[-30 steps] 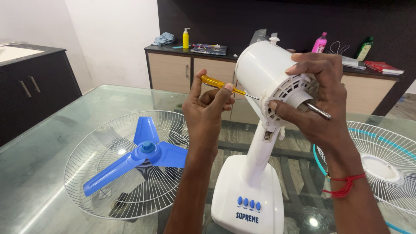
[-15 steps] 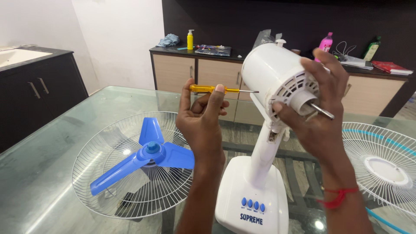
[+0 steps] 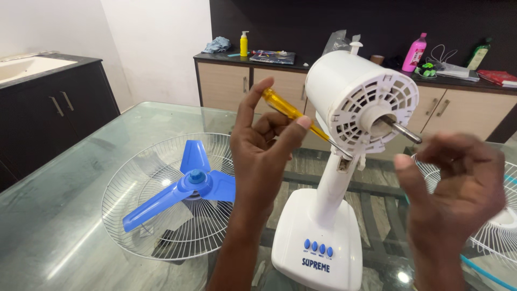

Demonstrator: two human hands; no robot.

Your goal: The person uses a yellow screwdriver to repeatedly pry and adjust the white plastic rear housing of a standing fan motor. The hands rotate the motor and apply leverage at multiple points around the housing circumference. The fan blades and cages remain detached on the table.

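Head view, left hand: the left hand (image 3: 264, 156) is raised in front of the fan body; its grip is clamped on a yellow screwdriver (image 3: 291, 110), held between thumb and fingers.
Head view, screwdriver: the yellow handle points up and to the left, and the thin metal shank runs down to the right toward the neck of the fan, just under the motor housing (image 3: 358, 102). I cannot tell if the tip sits in a screw.
Head view, right hand: the right hand (image 3: 455, 188) hovers a little below and beside the bare motor shaft (image 3: 406, 132); the fingers are curled but apart, and they hold nothing and touch nothing.
Head view, fan body: the white fan base (image 3: 318, 242) stands upright on the glass bench (image 3: 64, 215), with a row of blue buttons on its front.
Head view, parts already off: the blue blade (image 3: 188, 188) lies in a white wire guard (image 3: 156, 226) on the bench, left of the base and apart from it. A second wire guard (image 3: 495, 237) lies at the right edge, near the right hand.
Head view, progress as I judge it: both guards and the blade are off the fan and the shaft is bare, so the fan is in parts; the work is now at the neck or housing. The housing is closed and on its stand.
Head view, background: a counter along the wall (image 3: 269, 67) carries bottles and small things, well apart from the hands.
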